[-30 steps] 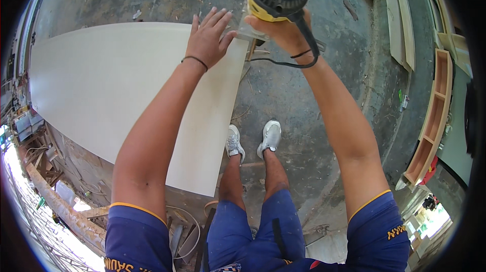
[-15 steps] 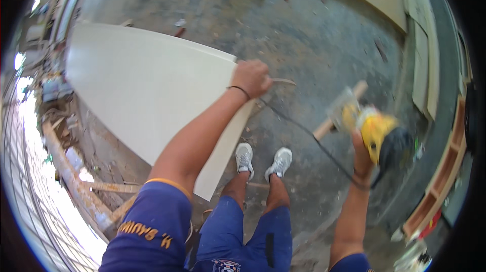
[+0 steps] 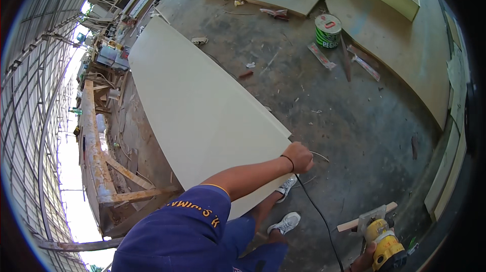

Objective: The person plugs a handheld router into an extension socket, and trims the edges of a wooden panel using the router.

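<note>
The right hand [image 3: 365,261], half cut off at the lower edge, grips the yellow router [image 3: 386,244] low over the floor. Farther out, the left hand [image 3: 298,157] is closed on the pale board's [image 3: 202,110] near corner; its fingertips are hidden.

The picture's lower edge cuts off the right hand [image 3: 365,261] gripping the yellow power tool [image 3: 385,244].

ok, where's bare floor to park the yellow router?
Bare concrete floor lies between the pale board and the stacked panels at right. Crowded: scraps around the green can, and the black cord running from the left hand to the yellow router in the right hand.
</note>
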The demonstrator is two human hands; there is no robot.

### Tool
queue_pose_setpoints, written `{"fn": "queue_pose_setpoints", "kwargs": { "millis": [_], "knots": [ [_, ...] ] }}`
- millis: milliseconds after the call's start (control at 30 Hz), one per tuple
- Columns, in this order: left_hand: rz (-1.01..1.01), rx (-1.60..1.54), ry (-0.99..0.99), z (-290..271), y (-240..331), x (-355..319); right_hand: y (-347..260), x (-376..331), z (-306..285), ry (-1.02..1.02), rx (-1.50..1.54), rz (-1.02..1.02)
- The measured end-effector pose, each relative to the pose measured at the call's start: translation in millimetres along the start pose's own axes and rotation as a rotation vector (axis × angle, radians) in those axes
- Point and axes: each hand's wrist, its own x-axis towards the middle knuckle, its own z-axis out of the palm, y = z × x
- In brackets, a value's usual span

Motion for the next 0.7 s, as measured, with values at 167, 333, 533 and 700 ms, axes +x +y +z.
{"fn": "queue_pose_setpoints", "kwargs": {
  "millis": [167,333,533,700],
  "knots": [
    [0.003,-0.044,0.011,4.6,0.0,-2.4,-6.4,12.7,17.9,-0.006,-0.003,0.033],
    [0.001,-0.009,-0.042,9.3,5.5,-8.4,-4.7,21.3,28.0,-0.013,0.010,0.042],
    [0.040,-0.019,-0.007,13.8,19.1,-16.6,-3.9,29.8,32.9,-0.011,0.035,0.038],
    [0.039,-0.019,-0.016,12.7,12.9,-1.1,-5.0,38.2,45.0,-0.003,0.060,0.037]
  ]
}}
